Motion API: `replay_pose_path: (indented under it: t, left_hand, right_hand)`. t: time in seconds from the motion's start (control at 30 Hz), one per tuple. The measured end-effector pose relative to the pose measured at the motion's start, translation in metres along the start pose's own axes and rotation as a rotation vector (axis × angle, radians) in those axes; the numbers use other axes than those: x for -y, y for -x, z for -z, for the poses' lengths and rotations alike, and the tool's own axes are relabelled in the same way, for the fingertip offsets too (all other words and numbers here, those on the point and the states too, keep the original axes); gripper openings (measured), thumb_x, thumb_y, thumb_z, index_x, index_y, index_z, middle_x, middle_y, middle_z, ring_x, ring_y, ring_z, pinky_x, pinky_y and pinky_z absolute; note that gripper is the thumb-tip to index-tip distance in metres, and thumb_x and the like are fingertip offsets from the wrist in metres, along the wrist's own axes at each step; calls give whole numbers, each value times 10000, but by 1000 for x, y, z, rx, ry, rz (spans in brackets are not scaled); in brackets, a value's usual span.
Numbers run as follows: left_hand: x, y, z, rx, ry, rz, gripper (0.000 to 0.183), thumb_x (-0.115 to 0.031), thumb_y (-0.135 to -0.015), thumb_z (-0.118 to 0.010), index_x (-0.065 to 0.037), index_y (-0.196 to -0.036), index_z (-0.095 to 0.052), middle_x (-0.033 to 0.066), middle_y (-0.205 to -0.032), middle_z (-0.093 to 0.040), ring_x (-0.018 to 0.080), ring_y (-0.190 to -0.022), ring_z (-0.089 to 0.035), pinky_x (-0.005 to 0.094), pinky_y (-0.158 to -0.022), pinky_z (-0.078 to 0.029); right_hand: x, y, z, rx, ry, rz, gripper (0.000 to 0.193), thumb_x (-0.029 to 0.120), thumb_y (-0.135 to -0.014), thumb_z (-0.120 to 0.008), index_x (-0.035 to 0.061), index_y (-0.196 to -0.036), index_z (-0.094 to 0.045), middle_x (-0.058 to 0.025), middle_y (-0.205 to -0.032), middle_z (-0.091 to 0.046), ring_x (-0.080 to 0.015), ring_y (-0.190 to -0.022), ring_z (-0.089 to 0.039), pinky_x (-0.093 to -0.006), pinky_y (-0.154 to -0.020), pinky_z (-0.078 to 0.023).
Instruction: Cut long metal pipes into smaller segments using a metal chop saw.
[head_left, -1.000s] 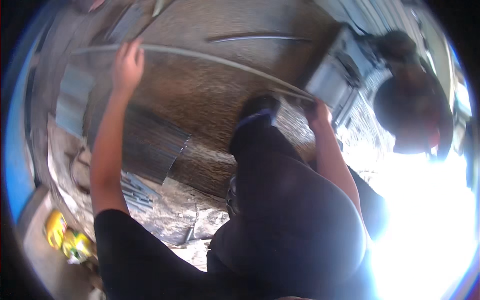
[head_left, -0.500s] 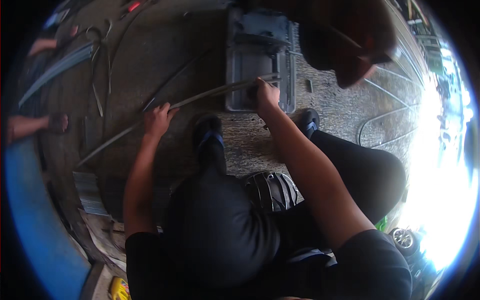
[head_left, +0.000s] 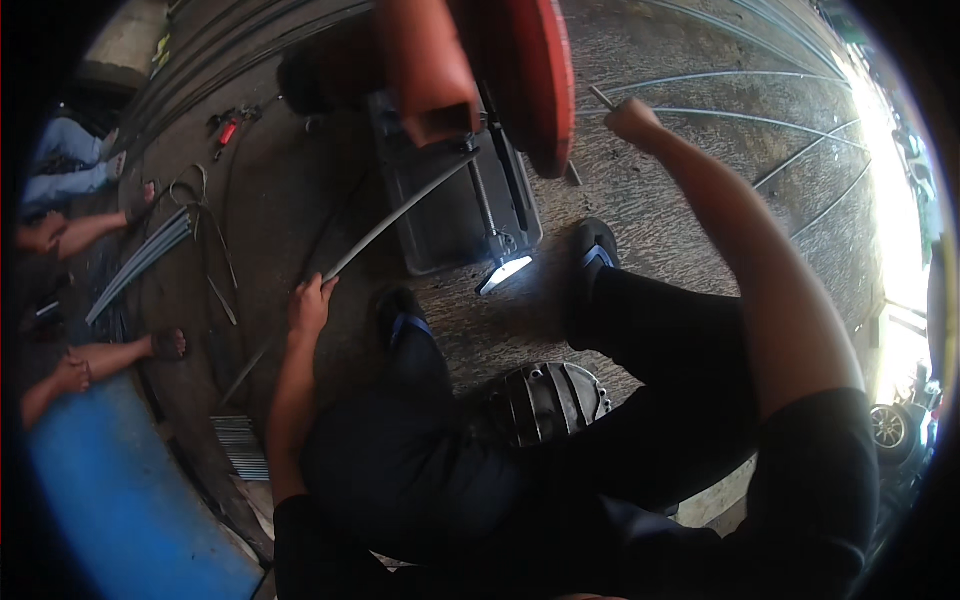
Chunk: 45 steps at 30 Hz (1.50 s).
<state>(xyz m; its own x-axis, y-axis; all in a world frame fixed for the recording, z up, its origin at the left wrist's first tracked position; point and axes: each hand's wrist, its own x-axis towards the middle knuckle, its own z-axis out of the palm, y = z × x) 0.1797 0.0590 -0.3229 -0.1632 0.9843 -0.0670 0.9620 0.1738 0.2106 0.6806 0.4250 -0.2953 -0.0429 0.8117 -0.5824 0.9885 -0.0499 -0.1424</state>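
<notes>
My left hand [head_left: 310, 305] is closed around a long grey metal rod [head_left: 395, 217]. The rod slants from low beside my left forearm up to the base of a red cut-off saw [head_left: 440, 75]. Its upper end meets the vise on the dark base plate [head_left: 420, 245]. Right of the saw's round red guard [head_left: 545, 85], my right hand [head_left: 634, 124] makes a fist around a thin metal rod [head_left: 601, 96]; only a short end of it shows. A clamp handle [head_left: 505, 273] catches bright light at the near edge of the base.
Long bars [head_left: 720, 76] lie on the floor at the far right. A red-handled tool [head_left: 227, 132] and a bundle of rods [head_left: 140, 265] lie to the left, near other people's bare feet [head_left: 168, 344]. A ribbed metal casing [head_left: 548, 402] sits between my legs.
My right hand has moved away from the saw base, out to the right. My left hand still grips the long rod. The view has shifted, bringing the red saw nearer the middle.
</notes>
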Motion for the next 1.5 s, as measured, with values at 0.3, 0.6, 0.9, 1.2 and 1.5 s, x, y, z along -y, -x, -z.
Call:
replay_pose_path:
  t: [0.3,0.6,0.9,1.2,1.5]
  left_hand:
    - [-25,-44,-3,251,-123,185,339,-369,-893,-543,-37,-960,-569,251,-890,-613,445,-836,-574,524,-660,-442]
    - [-11,-61,-4,42,-136,-64,400,-373,-918,-501,24,-920,-553,274,-805,-592,477,-787,-550,515,-651,-421]
    - [-23,-66,2,213,-147,100,395,-386,-919,-489,4,-933,-549,276,-856,-594,476,-849,-544,520,-700,-421]
    - [-12,-79,-2,141,-161,88,388,-395,-921,-480,-10,-936,-532,268,-907,-598,463,-899,-546,526,-734,-425]
    - [-12,-80,-7,203,-167,107,377,-433,-916,-464,-63,-875,-523,208,-800,-630,428,-776,-594,526,-635,-459]
  right_hand:
    - [-12,-41,-23,-274,183,466,236,142,-895,-477,164,-1101,-591,-150,-892,-645,-310,-876,-644,-444,-733,-516]
    - [-37,-76,-50,-327,470,554,347,99,-923,-441,198,-1255,-434,-99,-798,-650,-255,-741,-669,-377,-635,-541]
    - [-87,-106,-53,-472,448,609,312,71,-903,-452,179,-1191,-505,-100,-855,-648,-257,-760,-662,-372,-615,-535]
    - [-128,-55,-27,-342,126,202,257,249,-925,-453,101,-1074,-602,-182,-914,-649,-363,-781,-641,-449,-706,-517]
    - [14,107,-71,493,378,793,265,88,-823,-514,102,-1069,-610,-164,-944,-650,-330,-909,-635,-419,-770,-510]
